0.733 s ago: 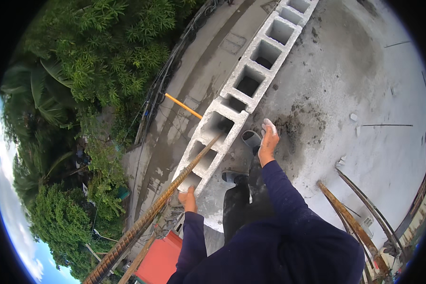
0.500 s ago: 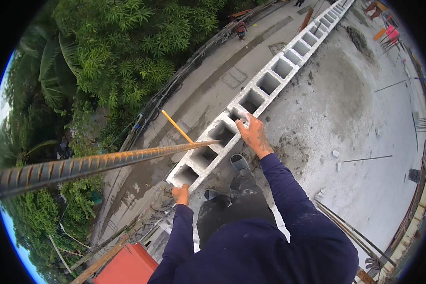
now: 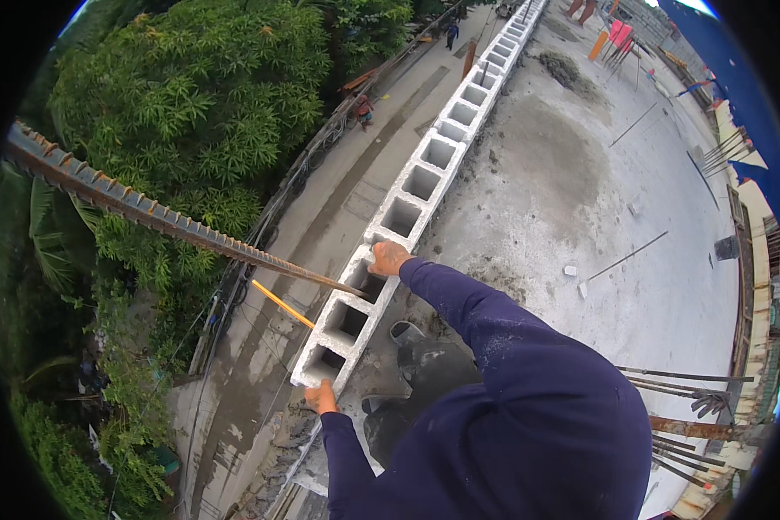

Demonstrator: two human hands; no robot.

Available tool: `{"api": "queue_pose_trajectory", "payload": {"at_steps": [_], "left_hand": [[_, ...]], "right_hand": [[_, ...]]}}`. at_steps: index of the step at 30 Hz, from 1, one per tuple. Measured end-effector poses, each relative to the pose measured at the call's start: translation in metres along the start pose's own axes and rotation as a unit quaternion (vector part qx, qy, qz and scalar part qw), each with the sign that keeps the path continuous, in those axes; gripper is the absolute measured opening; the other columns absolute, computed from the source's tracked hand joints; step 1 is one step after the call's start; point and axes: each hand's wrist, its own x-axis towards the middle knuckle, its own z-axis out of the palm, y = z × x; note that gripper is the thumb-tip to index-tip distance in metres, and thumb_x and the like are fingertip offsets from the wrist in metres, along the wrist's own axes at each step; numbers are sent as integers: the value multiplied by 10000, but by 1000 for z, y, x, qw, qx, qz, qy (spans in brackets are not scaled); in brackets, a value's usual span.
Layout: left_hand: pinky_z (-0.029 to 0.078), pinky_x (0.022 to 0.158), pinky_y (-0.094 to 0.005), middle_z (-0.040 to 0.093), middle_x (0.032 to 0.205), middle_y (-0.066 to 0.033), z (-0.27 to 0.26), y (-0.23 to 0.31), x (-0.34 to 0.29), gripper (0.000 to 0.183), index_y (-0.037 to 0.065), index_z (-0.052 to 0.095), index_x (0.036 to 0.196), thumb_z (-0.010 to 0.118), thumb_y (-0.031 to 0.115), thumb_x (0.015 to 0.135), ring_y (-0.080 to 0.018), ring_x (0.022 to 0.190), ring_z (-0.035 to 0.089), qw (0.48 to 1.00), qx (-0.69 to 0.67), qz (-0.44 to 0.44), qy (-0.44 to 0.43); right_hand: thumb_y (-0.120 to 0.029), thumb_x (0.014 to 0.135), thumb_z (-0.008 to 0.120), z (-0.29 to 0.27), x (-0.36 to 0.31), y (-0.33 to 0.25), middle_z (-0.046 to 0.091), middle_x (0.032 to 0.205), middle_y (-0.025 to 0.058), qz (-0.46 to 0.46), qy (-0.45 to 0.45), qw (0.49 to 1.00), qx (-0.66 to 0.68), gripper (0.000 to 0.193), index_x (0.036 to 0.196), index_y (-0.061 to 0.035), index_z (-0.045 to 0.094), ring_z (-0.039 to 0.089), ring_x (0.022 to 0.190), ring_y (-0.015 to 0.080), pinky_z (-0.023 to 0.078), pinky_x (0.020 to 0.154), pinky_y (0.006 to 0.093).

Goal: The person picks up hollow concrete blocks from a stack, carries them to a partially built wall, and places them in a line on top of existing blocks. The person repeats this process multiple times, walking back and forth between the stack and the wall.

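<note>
Both hands grip one hollow grey concrete block (image 3: 348, 322) at the wall's end: left hand (image 3: 322, 398) on its near end, right hand (image 3: 388, 257) on its far end; it might tip off the high edge; the rusty ribbed steel bar (image 3: 173, 221) could poke.

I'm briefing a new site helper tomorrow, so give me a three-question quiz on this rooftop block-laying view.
1. True or false: both hands touch the same hollow concrete block.
2. Which hand is at the block's near end? A) left hand B) right hand
3. Fill in: a ribbed steel ____ runs from the upper left towards the block.

Key: 1 true; 2 A; 3 rebar. The block ends a long row of blocks along the edge of the concrete slab.
</note>
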Motion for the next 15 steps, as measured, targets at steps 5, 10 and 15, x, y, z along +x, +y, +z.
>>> {"api": "queue_pose_trajectory", "payload": {"at_steps": [5,10,15], "left_hand": [[471,733,-384,657,873,-203,4,3,5,320,-84,612,886,674,123,650,-314,794,637,998,-56,20,0],[454,759,-414,617,875,-247,3,2,3,432,-115,578,879,698,206,618,-346,822,598,999,8,12,32],[473,802,-451,621,857,-290,2,18,-8,389,-100,604,784,682,250,632,-417,845,608,998,36,29,52]], "right_hand": [[-340,651,670,-7,-6,-2,650,879,211,18,-26,999,19,415,880,6,662,628,881,347,507,784,406],[-292,657,638,-4,-7,6,652,863,192,-49,-10,999,-17,328,804,1,642,626,871,334,500,781,405],[-342,669,673,15,16,20,643,934,214,-39,-74,993,-85,443,922,19,634,619,927,333,494,827,402]]}}
